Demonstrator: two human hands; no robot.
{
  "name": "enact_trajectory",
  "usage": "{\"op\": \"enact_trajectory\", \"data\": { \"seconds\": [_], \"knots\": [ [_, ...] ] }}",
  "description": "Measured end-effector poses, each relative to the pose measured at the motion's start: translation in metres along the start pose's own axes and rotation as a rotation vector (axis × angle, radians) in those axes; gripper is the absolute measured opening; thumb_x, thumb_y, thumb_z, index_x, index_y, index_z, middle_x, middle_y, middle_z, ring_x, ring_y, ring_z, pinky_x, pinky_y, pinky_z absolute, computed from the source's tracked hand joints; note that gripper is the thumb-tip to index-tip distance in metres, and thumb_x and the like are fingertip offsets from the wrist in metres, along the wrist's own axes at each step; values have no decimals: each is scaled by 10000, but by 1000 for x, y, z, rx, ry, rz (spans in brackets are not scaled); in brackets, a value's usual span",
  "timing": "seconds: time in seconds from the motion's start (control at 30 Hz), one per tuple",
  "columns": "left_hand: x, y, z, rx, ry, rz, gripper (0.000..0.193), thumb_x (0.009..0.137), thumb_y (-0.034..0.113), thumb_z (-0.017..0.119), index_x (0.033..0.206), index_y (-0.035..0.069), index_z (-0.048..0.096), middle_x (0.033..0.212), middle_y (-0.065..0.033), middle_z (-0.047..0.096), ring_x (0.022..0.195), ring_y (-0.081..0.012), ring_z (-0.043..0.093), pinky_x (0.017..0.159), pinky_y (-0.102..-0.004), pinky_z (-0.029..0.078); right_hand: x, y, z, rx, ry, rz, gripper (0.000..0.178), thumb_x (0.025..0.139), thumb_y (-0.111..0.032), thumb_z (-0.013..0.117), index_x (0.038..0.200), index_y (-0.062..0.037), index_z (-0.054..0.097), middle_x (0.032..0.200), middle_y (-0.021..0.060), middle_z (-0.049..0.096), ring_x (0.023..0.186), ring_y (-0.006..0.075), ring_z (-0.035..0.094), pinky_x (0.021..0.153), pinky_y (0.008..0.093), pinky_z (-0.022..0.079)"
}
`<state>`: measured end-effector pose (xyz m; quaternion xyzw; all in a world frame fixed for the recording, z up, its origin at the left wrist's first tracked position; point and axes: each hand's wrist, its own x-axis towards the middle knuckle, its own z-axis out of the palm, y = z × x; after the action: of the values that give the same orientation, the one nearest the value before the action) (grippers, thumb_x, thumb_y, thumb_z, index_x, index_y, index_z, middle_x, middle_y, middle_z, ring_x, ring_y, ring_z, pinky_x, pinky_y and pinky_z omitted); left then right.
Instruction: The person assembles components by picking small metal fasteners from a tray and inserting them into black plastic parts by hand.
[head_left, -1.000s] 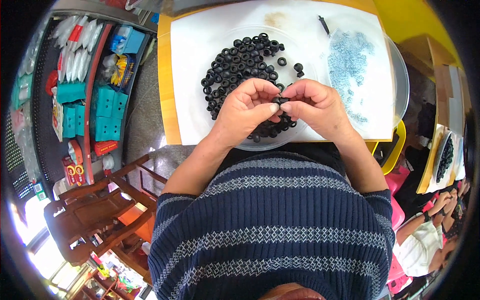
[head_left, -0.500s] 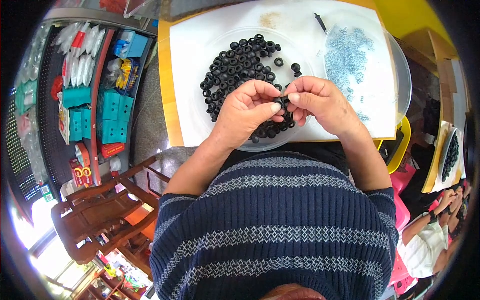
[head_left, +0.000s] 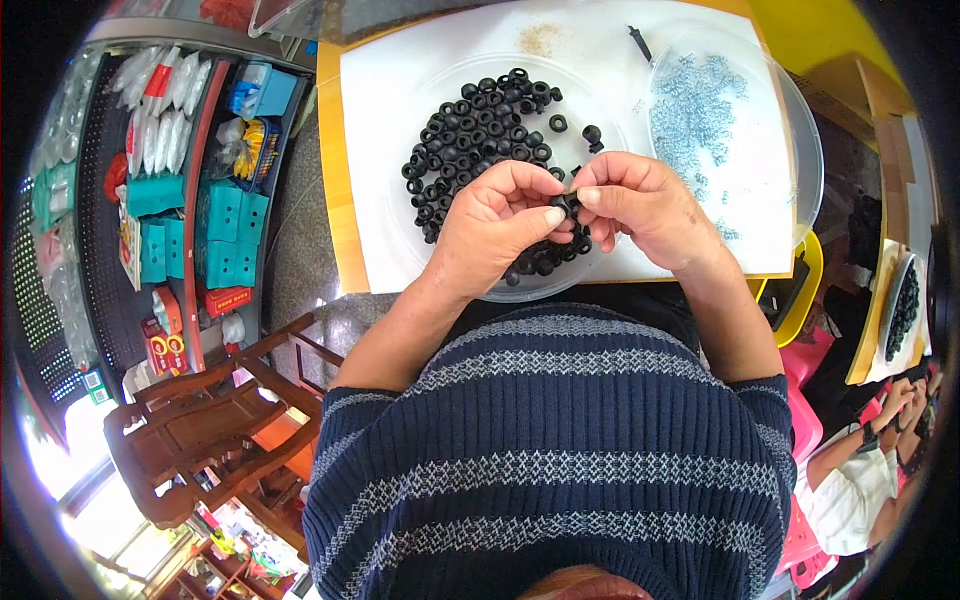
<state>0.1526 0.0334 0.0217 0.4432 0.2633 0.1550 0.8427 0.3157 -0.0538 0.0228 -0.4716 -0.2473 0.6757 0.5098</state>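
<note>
My left hand point(head_left: 505, 215) and my right hand point(head_left: 640, 207) meet over the near right part of a round clear tray point(head_left: 432, 90). Thumb and fingers of each are pinched on a small black ring-shaped part point(head_left: 561, 203) between them; its far side is covered by the fingertips. Beneath and beyond lie many black ring-shaped parts point(head_left: 470, 135), heaped in the tray, some showing their hole. To the right, a second clear round tray point(head_left: 812, 150) carries a spread of tiny bluish metal pieces point(head_left: 695, 110), which look like little springs.
A white board point(head_left: 380, 120) on a wooden table point(head_left: 340, 190) bears both trays. At its far right lies a thin black tool point(head_left: 639, 42). Shelves with packaged goods point(head_left: 160, 120) stand left, above a wooden chair point(head_left: 190, 430). Another person point(head_left: 850, 490) works at the right beside a yellow bin point(head_left: 800, 300).
The two hands stay pinched together over the tray, with only a slight shift of the fingers around the black part. The trays and their contents look the same.
</note>
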Motion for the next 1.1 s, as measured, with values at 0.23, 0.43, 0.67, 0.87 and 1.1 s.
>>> {"op": "enact_trajectory", "data": {
  "seconds": [0.23,0.43,0.67,0.87,1.1],
  "knots": [
    [-2,1,3,54,19,7,173,768,-5,549,929,-10,485,860,-75,544,766,-131,567,685,-266,510,1,-1,2,-12,15,-14,146,781,-168,564,832,-35,528,690,4,535,580,73,502,532,197,427],
    [0,2,7,43,41,16,197,756,-4,563,937,1,484,857,-70,548,751,-116,559,655,-244,502,2,1,0,38,-21,-16,168,775,-179,574,849,-39,517,684,6,530,572,76,496,523,200,420],
    [-3,5,10,184,101,133,311,718,-23,575,1002,23,457,892,-57,550,849,-108,529,787,-245,419,-3,-9,6,14,-58,127,282,780,-283,561,849,-12,530,706,68,564,556,112,528,494,220,441],
    [-8,7,15,183,73,189,315,711,-28,568,1002,27,459,898,-46,540,869,-97,513,798,-243,405,-5,5,11,230,-173,140,331,815,-314,508,881,9,542,757,138,596,569,162,575,507,272,485],
    [-10,7,12,172,45,176,312,712,-21,564,1000,42,459,882,-37,542,872,-91,503,778,-238,410,-3,17,17,381,-231,90,324,833,-318,489,879,-2,541,761,143,599,574,174,579,529,291,492]
  ]
}}
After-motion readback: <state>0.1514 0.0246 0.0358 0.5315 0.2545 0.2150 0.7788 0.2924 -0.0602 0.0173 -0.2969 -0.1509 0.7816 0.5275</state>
